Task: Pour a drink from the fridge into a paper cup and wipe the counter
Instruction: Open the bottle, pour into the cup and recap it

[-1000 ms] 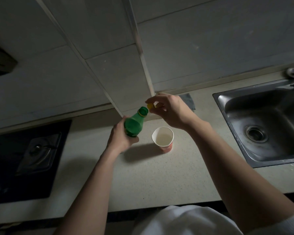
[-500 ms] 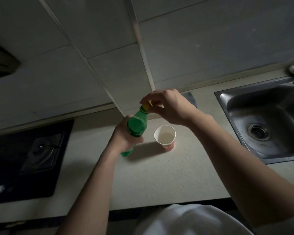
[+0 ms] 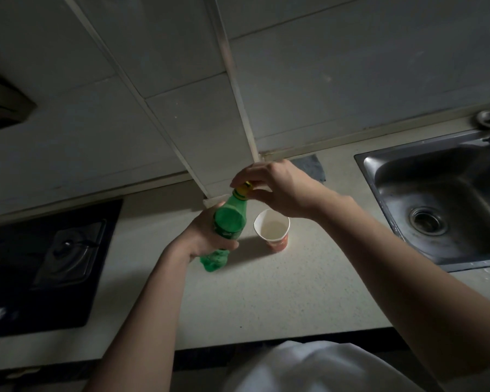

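Your left hand [image 3: 207, 236] wraps its fingers around the green bottle [image 3: 228, 222] above the table [image 3: 280, 292]. Your right hand [image 3: 280, 188] pinches the yellow cap [image 3: 244, 190] on its neck. The paper cup [image 3: 272, 232] stands just right of the bottle.

Green bottle [image 3: 229, 222] with a yellow cap [image 3: 244, 190]

The paper cup [image 3: 272, 230] is white inside, red outside; the counter [image 3: 266, 292] is pale with tiny specks.

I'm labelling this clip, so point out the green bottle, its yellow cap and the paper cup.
green bottle [image 3: 229, 222]: head view, on its shoulder.
yellow cap [image 3: 243, 191]: head view, on its side.
paper cup [image 3: 277, 244]: head view, on its red outer wall.
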